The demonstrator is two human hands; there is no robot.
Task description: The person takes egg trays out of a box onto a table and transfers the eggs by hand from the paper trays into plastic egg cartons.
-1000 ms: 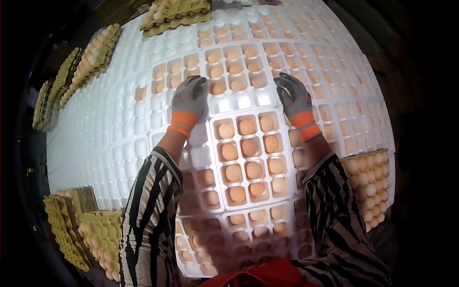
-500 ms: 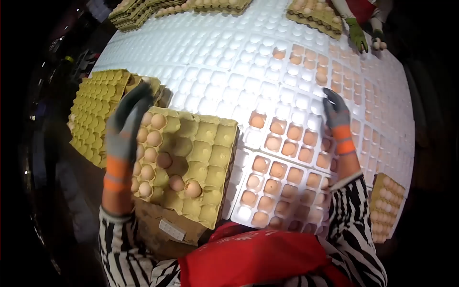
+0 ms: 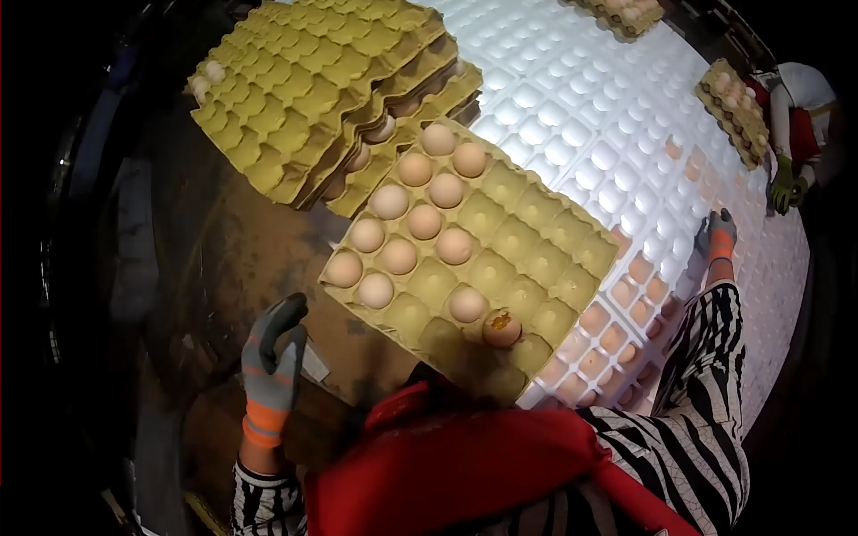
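Observation:
My left hand (image 3: pixel 275 357), in a grey glove with an orange cuff, hangs beside the near left corner of a yellow-green egg tray (image 3: pixel 413 314). Its fingers curve apart from the thumb, with nothing seen between them. Brown eggs (image 3: pixel 424 221) fill the left side of this tray, and many cups on the right are bare. A broken egg (image 3: pixel 501 330) with a yolk-coloured hole sits near the front edge, beside another egg (image 3: pixel 468 304). My right hand (image 3: pixel 718 239) reaches over the white plastic egg trays (image 3: pixel 572 134), fingers apart; no egg shows in it.
Stacked yellow-green trays (image 3: pixel 331 89) with eggs between them stand at the upper left. A brown box surface (image 3: pixel 268 241) lies below. At the far right a co-worker's green-gloved hand (image 3: pixel 785 188) is near an egg-filled tray (image 3: pixel 735 107). Another filled tray (image 3: pixel 626 16) stands at the back.
The view has swung left. My left hand has moved from the egg tray's far left side down to its near left corner. My right hand remains over the white trays.

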